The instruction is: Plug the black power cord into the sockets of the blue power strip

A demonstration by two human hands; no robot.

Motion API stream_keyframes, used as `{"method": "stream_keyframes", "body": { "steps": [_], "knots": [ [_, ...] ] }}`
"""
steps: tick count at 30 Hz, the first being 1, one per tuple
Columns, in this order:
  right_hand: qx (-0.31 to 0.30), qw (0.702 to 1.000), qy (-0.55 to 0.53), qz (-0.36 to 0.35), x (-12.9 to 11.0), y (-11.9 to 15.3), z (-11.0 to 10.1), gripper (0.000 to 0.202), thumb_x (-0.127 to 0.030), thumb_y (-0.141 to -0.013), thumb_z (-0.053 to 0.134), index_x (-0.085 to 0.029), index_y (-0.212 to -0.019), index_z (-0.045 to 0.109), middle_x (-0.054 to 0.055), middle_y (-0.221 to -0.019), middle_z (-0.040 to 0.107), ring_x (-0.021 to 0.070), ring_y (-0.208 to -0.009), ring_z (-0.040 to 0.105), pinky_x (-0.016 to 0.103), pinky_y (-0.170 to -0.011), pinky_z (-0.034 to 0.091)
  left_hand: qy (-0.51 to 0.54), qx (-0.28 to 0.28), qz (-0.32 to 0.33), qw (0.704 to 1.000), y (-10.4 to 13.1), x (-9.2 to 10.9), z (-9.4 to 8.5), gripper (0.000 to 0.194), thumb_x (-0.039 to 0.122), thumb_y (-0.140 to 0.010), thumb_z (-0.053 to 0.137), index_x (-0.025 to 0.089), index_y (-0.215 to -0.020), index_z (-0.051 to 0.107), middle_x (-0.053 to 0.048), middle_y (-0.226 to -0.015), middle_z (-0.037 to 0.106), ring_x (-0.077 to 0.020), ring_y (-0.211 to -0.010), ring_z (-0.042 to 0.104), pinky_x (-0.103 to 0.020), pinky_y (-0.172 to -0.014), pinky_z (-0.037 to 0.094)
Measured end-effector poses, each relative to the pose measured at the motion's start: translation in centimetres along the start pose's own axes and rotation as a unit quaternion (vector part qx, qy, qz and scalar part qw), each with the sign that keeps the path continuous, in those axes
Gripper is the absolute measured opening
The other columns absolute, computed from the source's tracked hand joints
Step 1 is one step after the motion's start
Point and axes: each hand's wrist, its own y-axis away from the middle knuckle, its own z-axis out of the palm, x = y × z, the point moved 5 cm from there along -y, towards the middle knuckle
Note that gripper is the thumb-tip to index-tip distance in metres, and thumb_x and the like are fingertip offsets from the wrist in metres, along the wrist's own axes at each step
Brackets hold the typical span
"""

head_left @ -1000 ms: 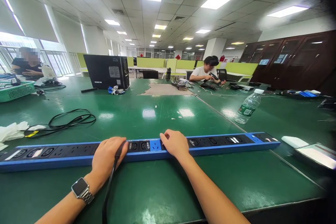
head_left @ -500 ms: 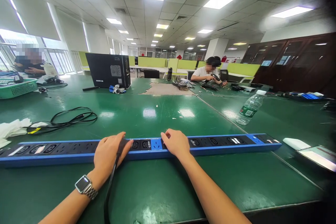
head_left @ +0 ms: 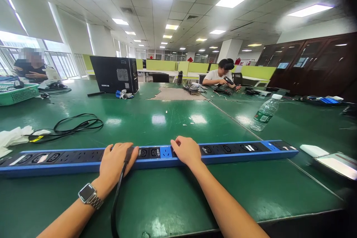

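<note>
A long blue power strip (head_left: pixel 164 163) with rows of black sockets lies across the green table in front of me. My left hand (head_left: pixel 113 161) is closed round the black plug (head_left: pixel 129 153) of a power cord (head_left: pixel 117 197), at the sockets left of the strip's middle. The cord hangs down toward me over the table. Whether the plug sits fully in a socket is hidden by my fingers. Just right of the blue middle socket, my right hand (head_left: pixel 188 151) grips the strip, fingers curled over its top. A watch (head_left: pixel 87 192) is on my left wrist.
A coiled black cable (head_left: pixel 76 124) and white tissue (head_left: pixel 13 137) lie at left. A water bottle (head_left: pixel 266 113) stands at right, near a phone-like device (head_left: pixel 338 163). Farther back are a black computer case (head_left: pixel 113 74), a green basket (head_left: pixel 19 95) and two people.
My left hand's thumb and fingers have drawn in slightly about the plug. The right hand stays on the strip, which has hardly moved.
</note>
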Motion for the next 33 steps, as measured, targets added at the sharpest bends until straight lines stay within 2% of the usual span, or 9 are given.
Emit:
{"method": "stream_keyframes", "body": {
  "steps": [6,12,18,26,33],
  "knots": [
    [-0.005,1.0,0.003,0.001,-0.06,0.11,-0.1,0.035,-0.044,-0.092,0.045,-0.024,-0.079,0.07,0.003,-0.083,0.074,0.0185,-0.077,0.065,0.027,-0.064,0.037,0.025,-0.035,0.003,0.999,-0.34,-0.46,0.23,0.045,0.05,-0.095,0.038,0.019,-0.112,0.067,-0.011,-0.113,0.073,-0.0285,-0.11,0.063,-0.048,-0.101,0.039],
    [-0.007,1.0,-0.004,0.0,0.02,0.04,-0.08,0.035,-0.043,-0.093,0.045,-0.024,-0.078,0.07,0.002,-0.081,0.074,0.0175,-0.076,0.066,0.027,-0.064,0.037,0.023,-0.067,-0.001,0.998,-0.5,-0.31,0.03,0.043,0.05,-0.096,0.035,0.022,-0.104,0.067,-0.009,-0.107,0.074,-0.0274,-0.108,0.064,-0.05,-0.103,0.036],
    [-0.003,1.0,-0.009,0.002,0.07,0.0,-0.04,0.034,-0.044,-0.092,0.045,-0.024,-0.079,0.07,0.002,-0.082,0.073,0.0181,-0.077,0.065,0.027,-0.064,0.037,0.009,-0.035,0.003,0.999,-0.19,-0.28,0.22,0.044,0.054,-0.096,0.036,0.022,-0.098,0.067,-0.006,-0.103,0.074,-0.0272,-0.103,0.066,-0.047,-0.101,0.038],
    [0.004,1.0,-0.012,0.002,0.24,-0.08,0.11,0.034,-0.045,-0.091,0.045,-0.024,-0.078,0.069,0.002,-0.082,0.074,0.0183,-0.076,0.064,0.027,-0.061,0.033,-0.004,0.0,0.007,1.0,0.06,-0.48,0.51,0.043,0.05,-0.092,0.043,0.018,-0.109,0.067,-0.009,-0.109,0.074,-0.0277,-0.104,0.066,-0.046,-0.1,0.04],
    [0.007,1.0,-0.013,0.001,0.25,-0.04,0.04,0.034,-0.044,-0.091,0.045,-0.023,-0.078,0.069,0.003,-0.082,0.074,0.0179,-0.075,0.064,0.027,-0.06,0.032,-0.004,0.023,0.019,1.0,0.16,-0.41,0.58,0.043,0.05,-0.094,0.041,0.019,-0.107,0.068,-0.008,-0.108,0.074,-0.0265,-0.102,0.066,-0.044,-0.1,0.041]
  ]
}}
